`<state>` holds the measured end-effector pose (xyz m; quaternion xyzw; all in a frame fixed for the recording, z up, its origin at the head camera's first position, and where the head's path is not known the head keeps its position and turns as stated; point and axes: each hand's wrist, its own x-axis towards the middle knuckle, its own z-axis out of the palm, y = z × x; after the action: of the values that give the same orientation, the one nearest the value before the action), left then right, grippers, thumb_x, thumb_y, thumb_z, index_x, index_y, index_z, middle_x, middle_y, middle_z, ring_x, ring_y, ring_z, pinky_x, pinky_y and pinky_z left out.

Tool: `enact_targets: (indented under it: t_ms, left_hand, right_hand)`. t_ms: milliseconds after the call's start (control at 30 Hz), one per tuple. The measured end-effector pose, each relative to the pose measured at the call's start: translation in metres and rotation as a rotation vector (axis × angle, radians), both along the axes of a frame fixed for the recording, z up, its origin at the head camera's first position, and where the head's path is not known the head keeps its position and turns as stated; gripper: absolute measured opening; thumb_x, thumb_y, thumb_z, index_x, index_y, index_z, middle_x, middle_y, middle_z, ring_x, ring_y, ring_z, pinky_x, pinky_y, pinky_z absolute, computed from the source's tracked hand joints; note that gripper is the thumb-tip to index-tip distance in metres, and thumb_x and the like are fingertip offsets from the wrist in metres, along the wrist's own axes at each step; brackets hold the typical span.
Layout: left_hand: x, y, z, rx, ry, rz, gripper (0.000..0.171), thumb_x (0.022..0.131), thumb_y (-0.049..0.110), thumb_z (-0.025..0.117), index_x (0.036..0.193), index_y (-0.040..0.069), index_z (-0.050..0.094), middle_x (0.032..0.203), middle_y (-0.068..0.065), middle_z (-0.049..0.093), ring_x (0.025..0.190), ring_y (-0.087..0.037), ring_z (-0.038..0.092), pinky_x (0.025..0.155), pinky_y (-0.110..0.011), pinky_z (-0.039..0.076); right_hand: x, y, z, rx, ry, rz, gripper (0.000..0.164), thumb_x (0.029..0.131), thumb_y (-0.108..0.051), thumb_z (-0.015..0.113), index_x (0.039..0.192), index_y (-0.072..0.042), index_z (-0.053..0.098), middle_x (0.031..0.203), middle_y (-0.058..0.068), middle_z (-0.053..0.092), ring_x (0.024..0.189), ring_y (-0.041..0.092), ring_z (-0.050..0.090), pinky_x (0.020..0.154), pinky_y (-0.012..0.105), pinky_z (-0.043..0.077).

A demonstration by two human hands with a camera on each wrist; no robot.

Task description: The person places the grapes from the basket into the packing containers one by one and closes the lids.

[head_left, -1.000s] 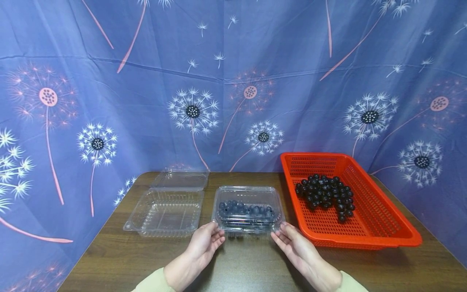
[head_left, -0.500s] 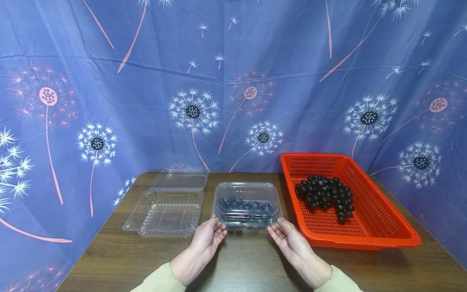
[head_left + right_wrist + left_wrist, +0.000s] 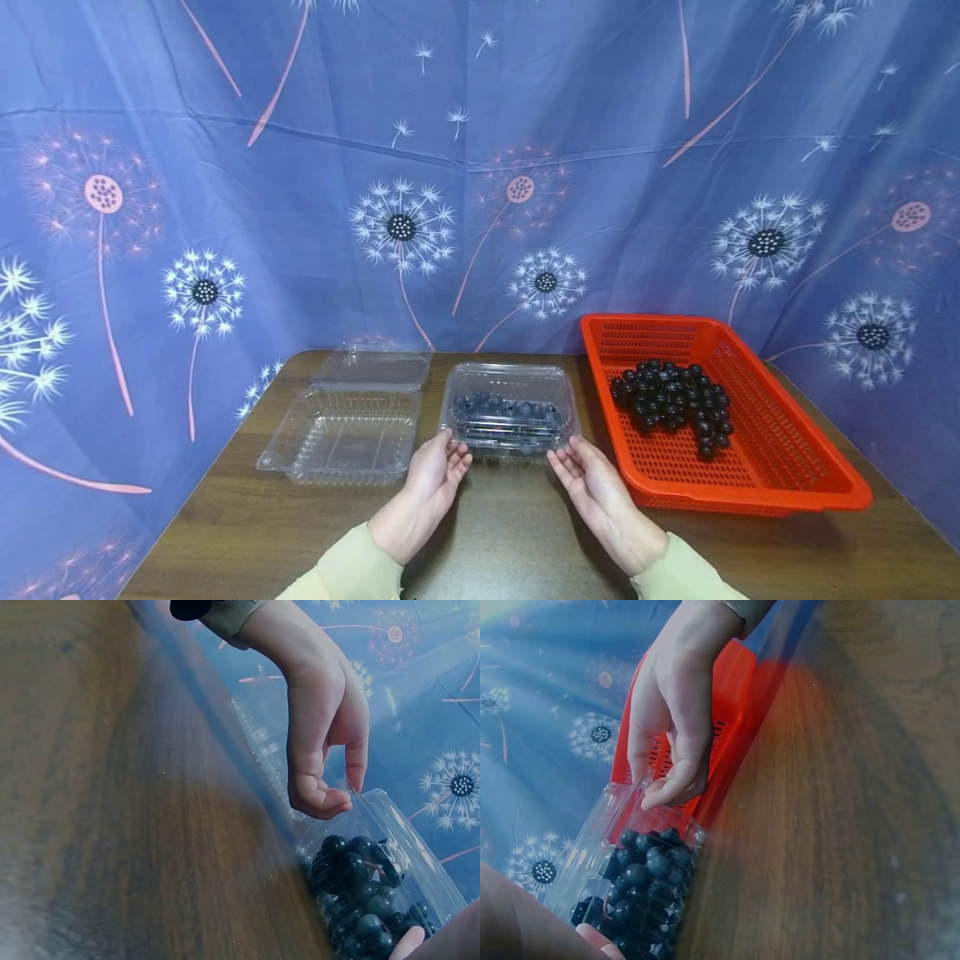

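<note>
A lidded clear plastic clamshell box (image 3: 513, 377) lies at the middle of the wooden table, its lid down. Dark grapes (image 3: 634, 874) fill much of it and show through the walls. My left hand (image 3: 430, 477) pinches the box's front left corner between thumb and fingers. At the front right corner my right hand (image 3: 600, 493) pinches in the same way. From the right wrist view, the left hand (image 3: 322, 727) has thumb and curled forefinger on the box's corner tab. Only part of the right hand (image 3: 442, 937) shows there, beside the grapes.
Left of the box stands a second clamshell box (image 3: 348, 433), its lid folded back and nothing inside. On the right is a red slotted basket (image 3: 795, 433) holding a bunch of dark grapes (image 3: 671, 400). A blue dandelion-print cloth (image 3: 300, 208) hangs behind the table (image 3: 510, 542).
Both hands have moved the grape-filled box a short way towards the back of the table, keeping their hold on its front corners. The basket and the other box have stayed put.
</note>
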<state>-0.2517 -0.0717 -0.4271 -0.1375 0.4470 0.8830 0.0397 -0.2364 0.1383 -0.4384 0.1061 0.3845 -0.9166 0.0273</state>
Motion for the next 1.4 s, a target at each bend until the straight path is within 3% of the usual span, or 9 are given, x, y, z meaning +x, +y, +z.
enact_targets:
  t_ms: [167, 633, 900, 1100, 1233, 1400]
  left_hand:
    - [-0.006, 0.002, 0.0, 0.0, 0.004, 0.02, 0.01, 0.099, 0.011, 0.037, 0.096, 0.003, 0.041, 0.083, -0.003, 0.042, 0.075, -0.011, 0.048, 0.069, -0.019, 0.048]
    - [-0.02, 0.01, 0.001, 0.022, 0.011, 0.09, 0.016, 0.1, 0.014, 0.037, 0.086, 0.005, 0.04, 0.079, -0.001, 0.042, 0.072, -0.01, 0.046, 0.068, -0.018, 0.046]
    - [-0.031, 0.015, 0.001, 0.048, -0.013, 0.13, 0.013, 0.1, 0.017, 0.04, 0.096, 0.004, 0.041, 0.081, -0.001, 0.041, 0.072, -0.009, 0.045, 0.068, -0.019, 0.046]
    - [-0.037, 0.022, 0.0, 0.068, -0.008, 0.185, 0.011, 0.093, 0.005, 0.049, 0.089, 0.01, 0.041, 0.076, 0.0, 0.044, 0.068, -0.008, 0.045, 0.065, -0.02, 0.045]
    - [-0.04, 0.027, 0.0, 0.091, 0.003, 0.229, 0.023, 0.087, -0.005, 0.052, 0.098, 0.008, 0.037, 0.079, -0.001, 0.045, 0.07, -0.009, 0.046, 0.066, -0.021, 0.045]
    - [-0.043, 0.032, -0.001, 0.085, 0.007, 0.265, 0.032, 0.084, -0.009, 0.051, 0.106, 0.006, 0.034, 0.086, -0.005, 0.043, 0.074, -0.011, 0.046, 0.066, -0.02, 0.046]
  right_hand:
    - [-0.006, -0.003, 0.0, -0.003, 0.028, -0.009, 0.029, 0.099, -0.008, 0.041, 0.076, -0.015, 0.056, 0.078, -0.001, 0.05, 0.081, 0.012, 0.052, 0.092, 0.027, 0.049]
    - [-0.02, -0.011, 0.002, -0.084, 0.026, -0.061, 0.028, 0.1, -0.01, 0.04, 0.078, -0.015, 0.056, 0.077, -0.001, 0.05, 0.082, 0.012, 0.05, 0.093, 0.028, 0.048]
    - [-0.026, -0.013, 0.003, -0.096, 0.006, -0.094, 0.023, 0.1, -0.012, 0.04, 0.081, -0.015, 0.053, 0.079, -0.001, 0.048, 0.08, 0.012, 0.049, 0.091, 0.03, 0.049]
    - [-0.031, -0.014, 0.004, -0.096, -0.016, -0.108, 0.017, 0.1, -0.014, 0.039, 0.087, -0.013, 0.049, 0.081, -0.001, 0.047, 0.084, 0.013, 0.047, 0.091, 0.031, 0.049]
    - [-0.034, -0.014, 0.003, -0.1, -0.017, -0.114, 0.015, 0.1, -0.014, 0.04, 0.088, -0.013, 0.049, 0.081, -0.001, 0.047, 0.085, 0.013, 0.047, 0.093, 0.032, 0.049]
    - [-0.036, -0.013, 0.002, -0.104, -0.005, -0.1, 0.024, 0.098, -0.01, 0.044, 0.078, -0.014, 0.055, 0.077, -0.002, 0.052, 0.081, 0.012, 0.05, 0.094, 0.033, 0.048]
